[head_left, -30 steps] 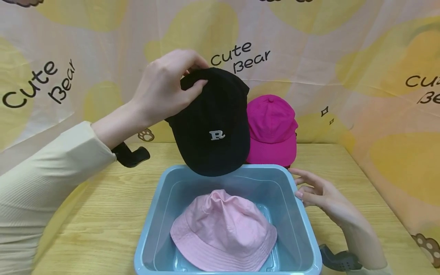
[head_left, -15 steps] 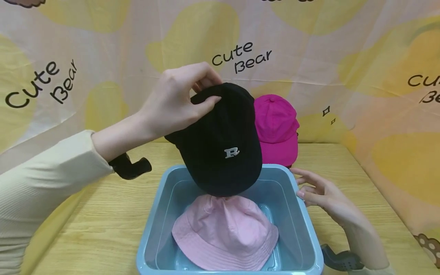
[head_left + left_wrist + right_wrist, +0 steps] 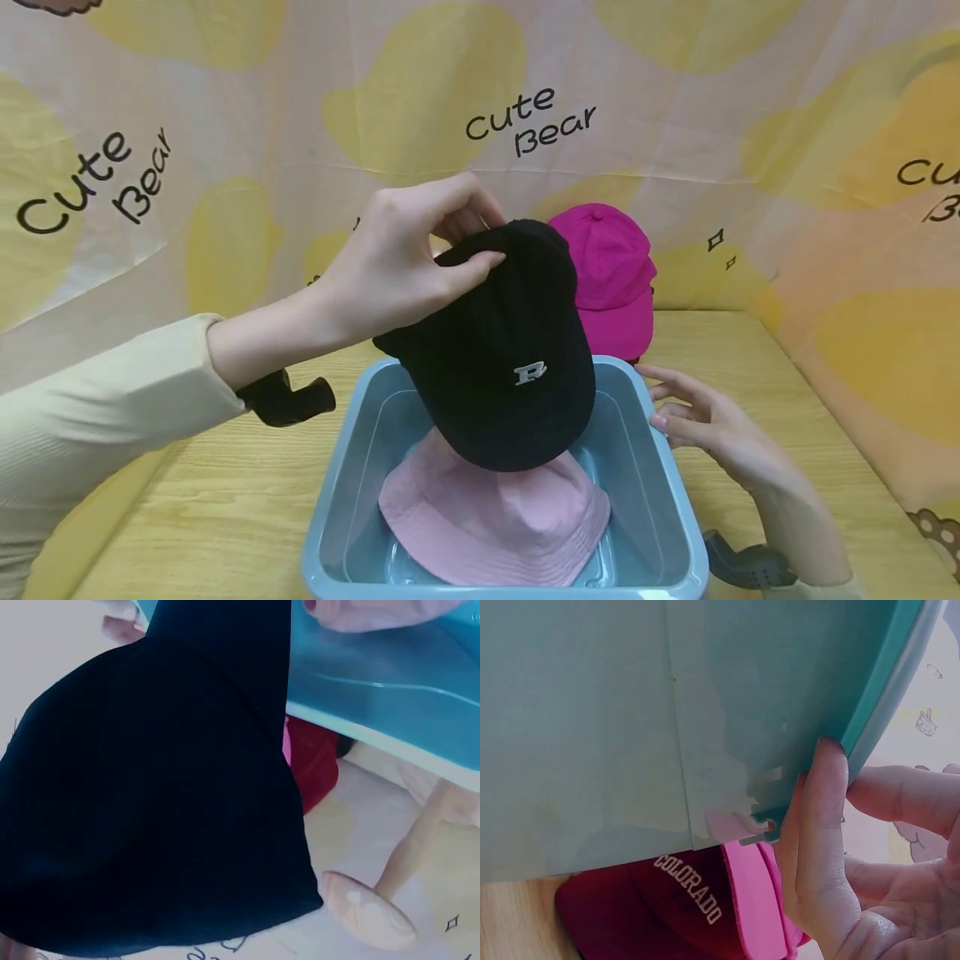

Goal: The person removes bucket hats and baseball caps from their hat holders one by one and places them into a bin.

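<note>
Filling all the upper part of the head view, a printed cloth [image 3: 300,108] hangs with yellow patches and the words "Cute Bear". Below it spreads a light wooden table [image 3: 247,492], visible at the left and the right of the frame. On the table, in the lower middle, stands a blue basin [image 3: 637,467]. Over its rear part, near the centre of the frame, is the black cap [image 3: 517,333], tilted, with its brim pointing down. Inside the basin lies a pale pink bucket hat [image 3: 495,529]; the brim of the cap covers part of its crown, but I cannot tell whether the two are touching. Behind the basin, right of centre, there is a magenta cap [image 3: 611,258]. The right wrist view shows, at its bottom, also a dark red cap [image 3: 652,915] with white "COLORADO" lettering. The left hand [image 3: 412,254], left of centre, pinches the top of the black cap between the thumb and the other fingers. The right hand [image 3: 697,417], at the right, pinches the basin's right rim with thumb and finger. Smallest is a white letter R [image 3: 530,372] on the black cap.
</note>
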Demonstrator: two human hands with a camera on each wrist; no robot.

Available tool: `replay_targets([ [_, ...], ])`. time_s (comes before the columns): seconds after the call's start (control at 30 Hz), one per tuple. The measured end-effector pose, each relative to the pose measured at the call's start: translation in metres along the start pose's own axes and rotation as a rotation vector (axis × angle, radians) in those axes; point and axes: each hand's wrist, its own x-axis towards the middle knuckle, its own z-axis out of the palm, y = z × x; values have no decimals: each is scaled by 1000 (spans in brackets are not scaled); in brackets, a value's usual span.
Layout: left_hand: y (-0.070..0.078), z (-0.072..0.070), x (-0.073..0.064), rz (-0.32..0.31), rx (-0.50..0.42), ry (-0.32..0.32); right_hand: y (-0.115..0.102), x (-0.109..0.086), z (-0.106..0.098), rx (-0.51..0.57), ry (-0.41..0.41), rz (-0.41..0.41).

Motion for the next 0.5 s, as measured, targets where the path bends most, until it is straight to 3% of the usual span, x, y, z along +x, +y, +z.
replay_targets([
  [0.13,8,1,-3,-74,-49,-24,-1,0,-1,-1,2,0],
  [0.37,22,2,-7,-305,-164,-93,-1,-1,-1,1,4,17],
  [0.5,28,3,-7,-389,-240,-125,-1,-1,-1,-2,10,25],
])
